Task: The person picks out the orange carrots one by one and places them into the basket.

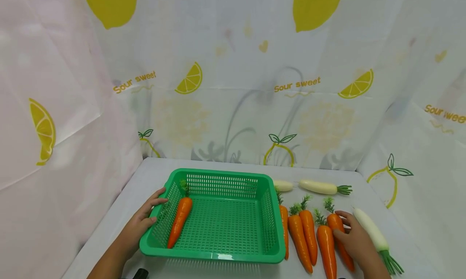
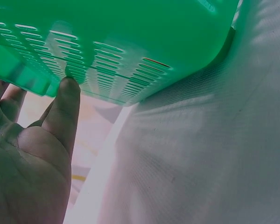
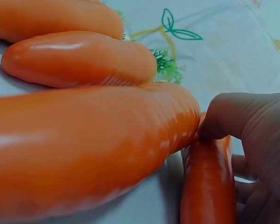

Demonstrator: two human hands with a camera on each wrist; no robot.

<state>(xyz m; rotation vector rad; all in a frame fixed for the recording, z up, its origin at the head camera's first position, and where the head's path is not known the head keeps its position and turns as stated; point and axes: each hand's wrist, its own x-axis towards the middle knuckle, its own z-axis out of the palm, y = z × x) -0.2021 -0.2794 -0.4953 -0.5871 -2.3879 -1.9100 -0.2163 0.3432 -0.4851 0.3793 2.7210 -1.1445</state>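
Note:
A green plastic basket [image 1: 209, 256] with slotted walls stands on the table, one carrot [image 1: 180, 222] lying inside along its left wall. My left hand [image 1: 140, 222] holds the basket's left rim, fingers over the edge; in the left wrist view the thumb [image 2: 67, 107] touches the outer wall. Right of the basket, several orange carrots with green tops lie side by side. My right hand [image 1: 354, 236] grips the rightmost carrot [image 1: 335, 222] near its leafy end, thumb on one side and fingers on the other. Close beside it lies another carrot [image 1: 326, 246].
White radishes lie around the carrots: one [image 1: 371, 230] right of my right hand, another [image 1: 320, 187] behind the carrots, and a third [image 1: 283, 185] partly hidden by the basket. A lemon-printed curtain [image 1: 233, 121] encloses the white table [image 1: 116, 218] at the back and sides.

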